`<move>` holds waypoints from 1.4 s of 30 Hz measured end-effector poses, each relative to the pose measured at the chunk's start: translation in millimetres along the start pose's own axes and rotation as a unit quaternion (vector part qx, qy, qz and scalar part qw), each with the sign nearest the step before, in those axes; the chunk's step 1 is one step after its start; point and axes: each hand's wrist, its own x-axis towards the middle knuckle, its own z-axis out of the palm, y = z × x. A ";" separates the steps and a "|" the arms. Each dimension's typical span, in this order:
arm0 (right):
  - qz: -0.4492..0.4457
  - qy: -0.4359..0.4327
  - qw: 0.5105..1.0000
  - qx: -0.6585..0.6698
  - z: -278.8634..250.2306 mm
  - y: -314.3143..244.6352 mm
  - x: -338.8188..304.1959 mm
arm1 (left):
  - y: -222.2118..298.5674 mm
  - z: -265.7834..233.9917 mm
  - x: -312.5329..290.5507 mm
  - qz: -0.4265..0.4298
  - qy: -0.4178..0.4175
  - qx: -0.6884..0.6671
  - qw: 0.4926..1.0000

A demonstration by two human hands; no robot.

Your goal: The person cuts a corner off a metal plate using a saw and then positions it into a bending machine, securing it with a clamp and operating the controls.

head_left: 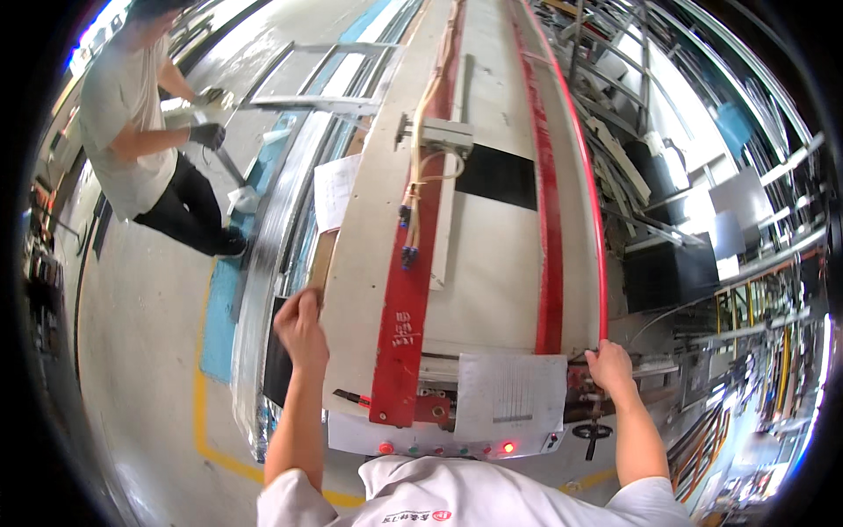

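A long, cream-topped bench machine (487,303) fills the middle of the shop, stretching away from the person at its near end, who faces straight down its length with one arm out along either side. On its left lie film-wrapped metal profiles (290,220), laid lengthwise, probably because they are too long to sit crosswise in the aisle; the wrap likely guards their finish. Beyond them, far left, a co-worker (132,132) stands in dark gloves. Two red bars (404,342) run lengthwise over the bench, and a slender red tube (600,281) follows its right edge, its near end reaching the person's right hand (612,364). That hand is curled with its fingertips drawn in, though I can't tell whether it pinches the tube or merely rests against it. The left hand (301,325) is bent half closed by the bench's left edge, next to a narrow brown strip (324,256); whether it grips anything is hidden from me. A printed sheet (511,386) drapes over the near end, seemingly for easy reading. Below it, a small black handwheel (591,431) and a glowing red lamp (508,448) sit within close reach, presumably for the operator's convenience.
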 end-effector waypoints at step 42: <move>-0.163 0.280 0.944 0.063 87.0 -219.2 359.3 | -209.4 233.6 241.3 0.185 -0.191 0.449 0.853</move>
